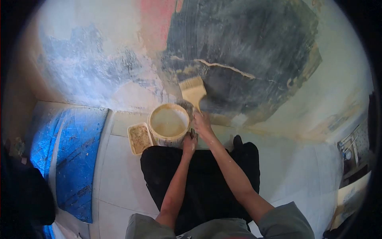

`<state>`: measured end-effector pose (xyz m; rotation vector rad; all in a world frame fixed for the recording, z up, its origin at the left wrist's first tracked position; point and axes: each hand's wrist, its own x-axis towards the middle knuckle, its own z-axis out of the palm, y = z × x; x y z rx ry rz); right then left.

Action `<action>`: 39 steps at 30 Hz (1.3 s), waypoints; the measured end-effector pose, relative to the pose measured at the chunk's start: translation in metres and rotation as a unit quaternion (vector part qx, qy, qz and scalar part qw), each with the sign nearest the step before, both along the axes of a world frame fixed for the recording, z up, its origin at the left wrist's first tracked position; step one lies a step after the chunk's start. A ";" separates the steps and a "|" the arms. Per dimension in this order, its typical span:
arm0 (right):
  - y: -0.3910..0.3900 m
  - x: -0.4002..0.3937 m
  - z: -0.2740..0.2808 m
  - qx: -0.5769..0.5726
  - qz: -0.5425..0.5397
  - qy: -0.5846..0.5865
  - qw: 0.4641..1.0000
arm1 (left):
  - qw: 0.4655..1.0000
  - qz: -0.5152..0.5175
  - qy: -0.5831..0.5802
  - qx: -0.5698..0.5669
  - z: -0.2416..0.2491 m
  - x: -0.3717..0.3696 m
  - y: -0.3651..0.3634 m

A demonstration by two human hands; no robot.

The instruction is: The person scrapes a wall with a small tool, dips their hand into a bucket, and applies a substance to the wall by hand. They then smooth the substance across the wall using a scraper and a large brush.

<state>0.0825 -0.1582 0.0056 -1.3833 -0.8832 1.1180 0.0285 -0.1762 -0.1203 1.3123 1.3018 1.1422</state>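
Note:
My right hand [202, 124] is wrapped round the handle of a wide, cream-coloured brush [193, 91], whose bristles point up towards the wall. A dark patch [242, 47] with a pale crack-like streak covers the wall ahead. My left hand [190, 143] is beside the lower right side of a white bucket [168, 139], its fingers closed; what they hold, if anything, I cannot make out. Pale liquid shows inside the bucket. Touching or close to its left side stands a small white tray [139, 138] with a crumbly beige material in it.
Blue sheeting [78, 159] lies on the tiled floor at the left. A dark object [30, 191] is at the lower left. Small items and boards [354, 155] stand at the right edge. My knees are below the bucket.

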 end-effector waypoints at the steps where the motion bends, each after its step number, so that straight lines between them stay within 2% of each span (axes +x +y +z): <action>1: -0.012 0.012 -0.011 -0.006 -0.005 0.001 1.000 | 1.000 -0.006 0.005 -0.019 -0.001 0.000 -0.001; 3: -0.028 0.043 -0.029 -0.110 0.005 0.122 0.986 | 1.000 -0.006 0.004 0.000 0.002 0.000 -0.004; 4: -0.028 0.064 -0.038 -0.110 -0.001 0.123 0.986 | 1.000 -0.001 0.003 0.023 0.004 0.000 -0.004; 6: -0.023 0.107 -0.049 -0.141 0.029 0.348 0.926 | 1.000 -0.015 0.010 0.020 -0.004 0.002 0.001; 8: -0.018 0.135 -0.021 -0.092 -0.025 0.374 0.923 | 0.996 -0.040 0.075 -0.024 -0.003 0.002 0.002; 9: -0.014 0.152 -0.001 -0.095 0.003 0.424 0.901 | 0.991 -0.074 0.093 -0.065 0.004 -0.001 0.002; 12: -0.009 0.164 0.084 -0.111 0.078 0.499 0.856 | 0.990 -0.066 0.113 -0.043 0.008 0.000 -0.001; 14: -0.013 0.162 0.135 -0.099 0.134 0.448 0.878 | 0.991 -0.075 0.102 -0.036 0.003 0.002 0.001; 16: -0.030 0.149 0.189 -0.066 0.141 0.379 0.912 | 0.992 -0.085 0.093 -0.030 0.000 0.005 0.000; 18: -0.049 0.133 0.232 0.022 0.136 0.282 0.950 | 0.994 -0.042 0.103 0.014 0.000 0.007 -0.003; 20: -0.053 0.130 0.258 0.132 0.170 0.168 0.962 | 0.993 -0.049 0.107 0.012 -0.005 0.007 -0.002; 21: -0.051 0.129 0.266 0.135 0.169 0.171 0.961 | 0.993 -0.053 0.108 0.010 -0.007 0.006 -0.001; 23: -0.042 0.128 0.277 0.298 0.082 0.039 0.950 | 0.993 -0.044 0.112 0.012 -0.006 0.006 -0.003; 24: -0.031 0.131 0.275 0.301 0.081 0.042 0.949 | 0.993 -0.035 0.112 0.013 -0.005 0.005 -0.003; 26: -0.006 0.144 0.252 0.334 -0.050 -0.014 0.941 | 0.992 -0.060 0.112 -0.026 0.007 0.001 -0.005; 28: 0.011 0.161 0.209 0.291 -0.057 0.049 0.954 | 0.988 -0.090 0.111 -0.062 0.007 0.002 -0.004; 30: 0.013 0.171 0.152 0.221 -0.111 0.044 0.968 | 0.988 -0.029 0.128 0.082 -0.004 0.007 -0.002; 31: 0.002 0.163 0.135 0.165 -0.141 0.080 0.973 | 0.987 -0.033 0.129 0.088 -0.004 0.007 -0.001; 32: 0.013 0.185 0.069 0.313 -0.134 -0.196 0.920 | 0.988 -0.044 0.136 0.055 -0.004 0.006 -0.002; 33: 0.028 0.199 0.009 0.276 -0.166 -0.211 0.923 | 0.988 -0.055 0.144 0.022 -0.004 0.005 -0.003; 34: 0.020 0.199 -0.034 0.275 -0.152 -0.225 0.922 | 0.987 -0.056 0.146 0.024 -0.005 0.005 -0.003; 35: -0.011 0.176 -0.031 0.171 -0.137 -0.101 0.970 | 0.987 -0.081 0.136 -0.013 -0.006 0.004 -0.001; 36: -0.040 0.152 -0.024 0.064 -0.115 0.026 0.991 | 0.985 -0.105 0.125 -0.050 -0.008 0.003 0.000; 39: -0.076 0.138 -0.056 -0.042 -0.057 0.187 0.980 | 0.984 -0.101 0.138 -0.042 -0.019 0.004 0.006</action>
